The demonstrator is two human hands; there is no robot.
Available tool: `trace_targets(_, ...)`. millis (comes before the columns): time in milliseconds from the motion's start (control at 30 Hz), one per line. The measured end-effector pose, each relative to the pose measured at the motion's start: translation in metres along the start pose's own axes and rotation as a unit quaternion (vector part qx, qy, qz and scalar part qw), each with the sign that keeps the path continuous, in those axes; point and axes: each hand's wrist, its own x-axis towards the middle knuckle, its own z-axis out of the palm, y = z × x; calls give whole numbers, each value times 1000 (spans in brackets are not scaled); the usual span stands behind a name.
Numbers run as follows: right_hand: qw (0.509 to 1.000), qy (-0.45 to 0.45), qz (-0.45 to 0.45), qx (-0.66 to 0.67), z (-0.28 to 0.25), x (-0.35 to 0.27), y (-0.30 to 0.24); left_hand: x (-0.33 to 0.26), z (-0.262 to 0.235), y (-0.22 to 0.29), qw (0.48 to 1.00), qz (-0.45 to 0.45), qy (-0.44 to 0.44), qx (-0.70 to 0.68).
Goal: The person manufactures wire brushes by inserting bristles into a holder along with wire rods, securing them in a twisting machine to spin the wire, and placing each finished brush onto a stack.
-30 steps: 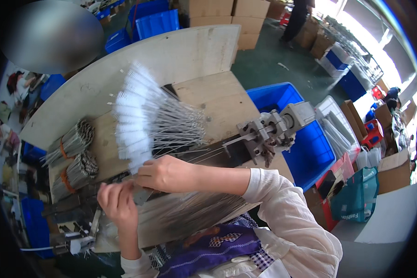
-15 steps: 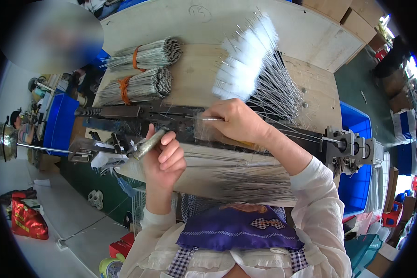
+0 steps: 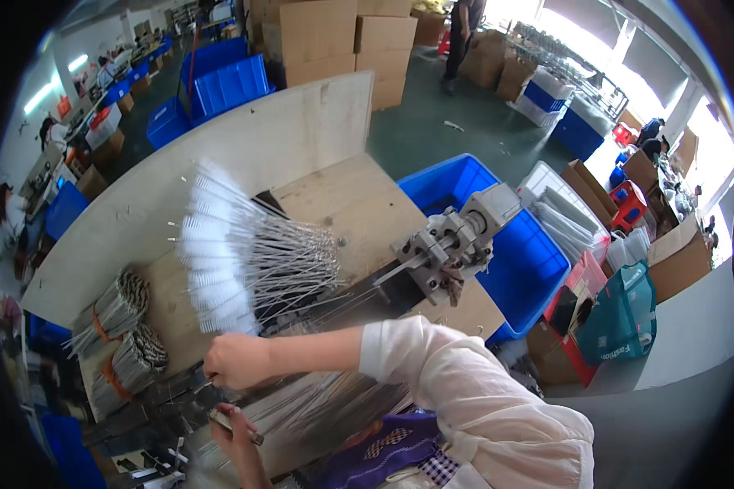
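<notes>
A fan of white-bristled wire brushes (image 3: 236,253) lies across the wooden bench (image 3: 359,204), bristle heads splayed toward the upright plywood backboard (image 3: 245,138) and bare wire stems converging toward the worker, apparently so each can be picked up by its stem. The right hand (image 3: 235,360), reaching across from a white sleeve (image 3: 465,391), is curled shut at the near ends of the stems, seemingly pinching a thin wire; what exactly lies between the fingertips is too small to tell. Below it, the left hand (image 3: 238,428) is closed around a small dark metal piece (image 3: 235,425), held just under the right as if the two parts are meant to meet. A layer of loose straight wires (image 3: 334,403) lies close in front of the worker. At left, two bundles of wire stock (image 3: 122,326) tied with orange bands sit within easy reach. A grey metal machine head (image 3: 457,240) stands at the bench's right end, above a blue plastic crate (image 3: 506,236) on the floor. Cardboard boxes (image 3: 334,37) are stacked beyond.
</notes>
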Motion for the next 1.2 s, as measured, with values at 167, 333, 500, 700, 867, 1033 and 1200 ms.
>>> trace_targets(167,973,59,-143,-171,-21,-71,-49,-16,-73,-36,966,-136,205,-78)
trace_targets(333,963,47,69,-258,-5,-108,-13,-24,-132,-18,910,-150,367,-124)
trace_targets(500,964,40,97,-244,6,-97,48,-1,-138,-27,912,-168,370,-42)
trace_targets(700,968,37,-16,-248,-29,-109,-34,8,-132,-32,915,-166,357,-90)
trace_targets(867,955,96,24,-279,-58,-64,-25,-7,-115,-4,906,-195,358,-110)
trace_targets(1033,957,47,75,-276,-83,-83,-19,-14,-104,0,887,-166,389,-184)
trace_targets(1200,937,57,206,-278,-131,-135,-20,-45,-92,-4,911,-79,389,-113)
